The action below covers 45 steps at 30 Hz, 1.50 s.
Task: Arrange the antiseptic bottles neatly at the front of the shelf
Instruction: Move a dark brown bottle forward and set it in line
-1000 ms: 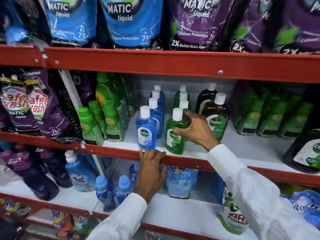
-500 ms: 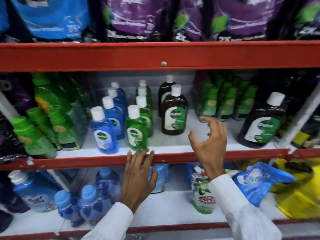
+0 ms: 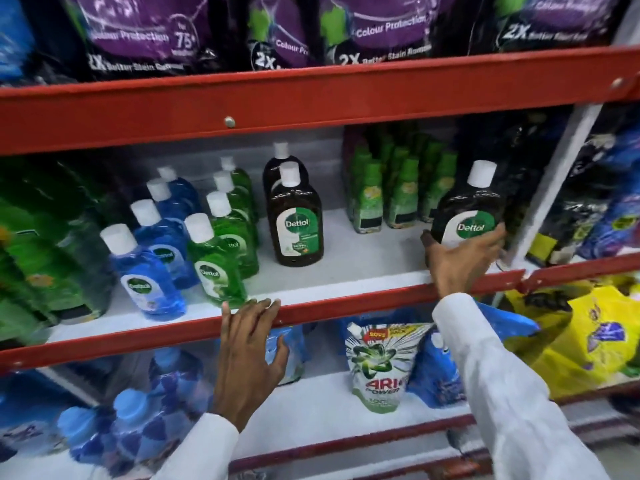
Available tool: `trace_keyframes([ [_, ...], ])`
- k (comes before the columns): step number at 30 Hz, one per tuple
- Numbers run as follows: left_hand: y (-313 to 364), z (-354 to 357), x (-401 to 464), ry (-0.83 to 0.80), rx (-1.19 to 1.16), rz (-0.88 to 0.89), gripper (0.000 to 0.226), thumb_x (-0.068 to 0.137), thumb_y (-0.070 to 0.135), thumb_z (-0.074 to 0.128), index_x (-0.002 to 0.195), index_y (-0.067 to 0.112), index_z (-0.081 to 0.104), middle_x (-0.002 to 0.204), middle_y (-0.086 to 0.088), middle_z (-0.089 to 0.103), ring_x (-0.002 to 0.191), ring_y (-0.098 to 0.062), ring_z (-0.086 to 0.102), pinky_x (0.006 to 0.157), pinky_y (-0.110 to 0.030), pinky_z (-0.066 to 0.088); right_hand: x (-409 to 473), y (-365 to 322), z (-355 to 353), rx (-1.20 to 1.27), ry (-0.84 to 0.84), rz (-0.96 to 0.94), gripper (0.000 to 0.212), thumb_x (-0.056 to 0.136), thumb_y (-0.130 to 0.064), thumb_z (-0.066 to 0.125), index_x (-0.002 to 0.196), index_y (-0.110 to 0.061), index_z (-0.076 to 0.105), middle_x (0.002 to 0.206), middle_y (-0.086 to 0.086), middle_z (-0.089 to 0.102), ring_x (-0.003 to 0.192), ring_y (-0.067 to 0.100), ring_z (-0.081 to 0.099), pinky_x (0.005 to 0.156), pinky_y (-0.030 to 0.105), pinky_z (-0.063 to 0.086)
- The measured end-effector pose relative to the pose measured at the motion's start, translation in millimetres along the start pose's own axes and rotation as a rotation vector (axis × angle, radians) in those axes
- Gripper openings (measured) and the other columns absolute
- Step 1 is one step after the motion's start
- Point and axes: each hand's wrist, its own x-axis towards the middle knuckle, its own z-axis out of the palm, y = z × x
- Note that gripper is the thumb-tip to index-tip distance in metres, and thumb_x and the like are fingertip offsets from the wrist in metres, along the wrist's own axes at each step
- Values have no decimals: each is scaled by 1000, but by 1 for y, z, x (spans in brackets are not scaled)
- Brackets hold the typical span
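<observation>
I see my right hand point(image 3: 462, 259) wrapped around the lower part of a big brown antiseptic bottle point(image 3: 469, 211) at the right end of the white shelf point(image 3: 363, 268), thumb on its left side and fingers across the label. My left hand point(image 3: 251, 348) holds nothing, its fingers loosely spread with the tips resting on the shelf's red front rail point(image 3: 311, 311). Two more brown bottles point(image 3: 298, 223) stand mid-shelf, one behind the other, with a row of green bottles point(image 3: 216, 268) and a row of blue bottles point(image 3: 147, 275) to their left.

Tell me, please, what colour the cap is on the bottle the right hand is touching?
White, seen in the head view: the cap tops a dark brown bottle.
</observation>
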Motion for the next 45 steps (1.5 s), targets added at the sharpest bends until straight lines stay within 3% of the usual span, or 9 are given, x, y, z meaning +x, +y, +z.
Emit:
trace_keyframes([
  [3, -8, -7, -1, -30, 31, 16, 57, 81, 28, 61, 136, 20, 52, 128, -3, 60, 127, -24, 50, 120, -55, 21, -26, -14, 0, 58, -29, -39, 121, 56, -39, 91, 147, 1, 24, 148, 24, 41, 137, 40, 43, 114, 44, 39],
  [13, -18, -19, -3, -84, 1, 10, 61, 82, 19, 65, 140, 25, 47, 132, 1, 57, 128, -16, 46, 124, -42, 17, -160, -82, 46, -10, -355, -249, 111, 45, -50, 91, 130, -5, 35, 125, 15, 58, 111, 37, 62, 86, 44, 56],
  [20, -19, -24, -1, -96, -87, -3, 62, 81, 13, 64, 138, 28, 48, 129, 1, 59, 124, -13, 44, 122, -32, 13, -185, -84, 60, -32, -376, -229, 110, 46, -52, 90, 131, -6, 36, 124, 14, 56, 112, 37, 61, 85, 44, 55],
  [25, -12, -23, 4, -12, -98, -40, 48, 83, 19, 61, 130, 23, 58, 126, 1, 65, 119, -16, 53, 118, -31, 25, -175, -73, 49, 29, -518, -254, 119, 46, -60, 92, 135, -4, 35, 131, 15, 51, 122, 32, 53, 100, 43, 52],
  [28, -1, -29, 15, 46, -138, -103, 41, 86, 24, 60, 126, 20, 61, 120, -1, 71, 109, -19, 62, 102, -31, 45, -144, -59, 35, 6, -750, -256, 103, 49, -48, 96, 130, -11, 43, 123, 9, 59, 112, 25, 60, 98, 40, 54],
  [32, 15, -32, 44, 5, -259, -199, 50, 88, 32, 66, 134, 18, 55, 125, -4, 69, 108, -17, 66, 95, -22, 45, -103, -45, 29, -92, -983, -316, 72, 69, -18, 91, 132, -13, 56, 116, 8, 74, 100, 20, 72, 96, 41, 57],
  [35, 23, -28, 65, -49, -336, -274, 52, 82, 33, 75, 127, 13, 60, 118, -7, 73, 101, -16, 69, 90, -20, 49, -98, -41, 30, -70, -976, -346, 46, 72, -14, 88, 114, -13, 70, 106, 3, 78, 94, 13, 74, 94, 37, 59],
  [40, 24, -20, 76, -91, -363, -321, 42, 81, 24, 78, 117, 11, 62, 114, -8, 74, 99, -11, 68, 83, -13, 46, -102, -40, 32, -33, -935, -373, 46, 71, -13, 89, 114, -12, 71, 102, -3, 75, 86, 1, 66, 74, -6, 42],
  [45, 27, -18, 74, -67, -317, -346, 45, 84, 22, 74, 123, 5, 58, 118, -13, 71, 107, -25, 67, 86, -21, 44, -101, -39, 34, -18, -918, -358, 51, 67, -15, 92, 114, -11, 72, 108, 3, 78, 92, 7, 70, 81, 7, 48],
])
